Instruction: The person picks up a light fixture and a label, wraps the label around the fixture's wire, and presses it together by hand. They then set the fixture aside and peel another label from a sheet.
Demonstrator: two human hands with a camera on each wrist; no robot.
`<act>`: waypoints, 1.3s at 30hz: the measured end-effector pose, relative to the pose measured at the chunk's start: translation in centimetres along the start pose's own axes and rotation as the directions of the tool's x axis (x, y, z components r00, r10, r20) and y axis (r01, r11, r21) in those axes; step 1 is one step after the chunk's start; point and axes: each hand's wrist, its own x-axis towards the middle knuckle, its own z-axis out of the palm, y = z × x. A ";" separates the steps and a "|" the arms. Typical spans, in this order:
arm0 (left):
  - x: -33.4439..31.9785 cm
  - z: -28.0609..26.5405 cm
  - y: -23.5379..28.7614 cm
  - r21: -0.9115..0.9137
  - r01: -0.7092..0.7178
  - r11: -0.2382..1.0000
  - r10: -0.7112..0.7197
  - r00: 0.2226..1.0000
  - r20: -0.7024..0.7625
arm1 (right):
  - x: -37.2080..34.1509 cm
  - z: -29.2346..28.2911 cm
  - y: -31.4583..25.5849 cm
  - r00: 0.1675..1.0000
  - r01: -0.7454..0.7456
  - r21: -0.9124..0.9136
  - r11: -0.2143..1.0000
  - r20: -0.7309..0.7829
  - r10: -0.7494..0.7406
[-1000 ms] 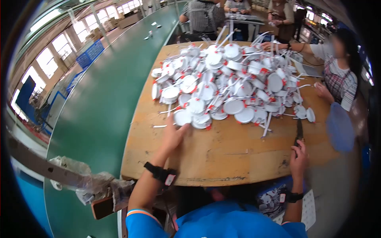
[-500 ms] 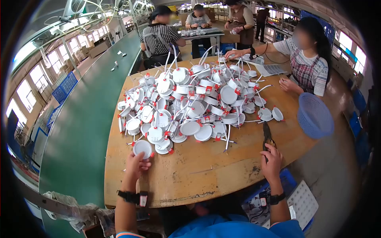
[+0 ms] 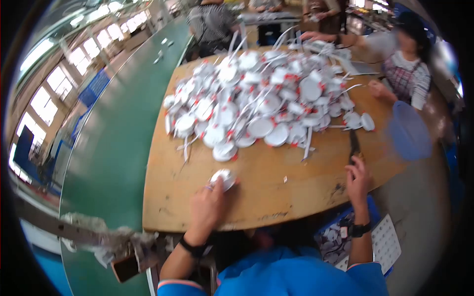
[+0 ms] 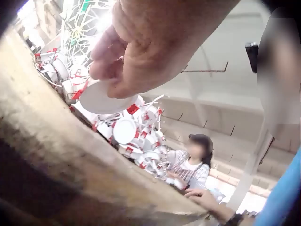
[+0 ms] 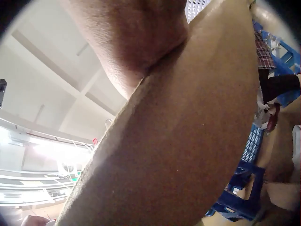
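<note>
My left hand [image 3: 207, 204] pinches a round white downlight [image 3: 223, 179] with a red clip at its side, close over the table on the near side of the pile. In the left wrist view its flat white face [image 4: 106, 99] shows beneath the thumb and fingers. My right hand [image 3: 359, 180] holds a dark, slim hand tool [image 3: 354, 143], its far end pointing away toward the pile; blur hides its exact kind. The right wrist view shows part of that hand [image 5: 136, 42] over the table edge, with the tool hidden. A large heap of similar downlights [image 3: 261, 127] with white leads covers the table's far half.
The wooden table [image 3: 252, 202] borders a green conveyor belt [image 3: 113, 143] on the left. A blue-violet basket [image 3: 410, 130] stands at the right edge, near a seated person [image 3: 407, 74]. Below the front right edge are a blue crate [image 3: 374, 209] and a white dotted sheet [image 3: 386, 241].
My left hand first reached the heap's near edge, then gripped a downlight there and drew it away toward me. My right hand keeps the dark tool at the table's right side. The head view shifted.
</note>
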 end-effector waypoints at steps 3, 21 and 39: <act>-0.5 0.2 1.5 0.046 0.030 0.998 -0.035 0.992 0.123 | 0.0 -0.1 -0.6 0.997 0.071 -0.027 0.997 -0.013 -0.071; -5.1 -6.6 -1.3 -0.372 0.153 0.916 -0.025 0.945 0.327 | 0.6 -0.1 -18.6 0.825 0.297 0.385 0.874 0.358 -0.438; 3.2 -2.0 4.3 -0.034 0.053 0.998 -0.042 0.959 0.280 | 0.3 -0.2 -11.7 0.950 0.242 0.163 0.957 0.161 -0.268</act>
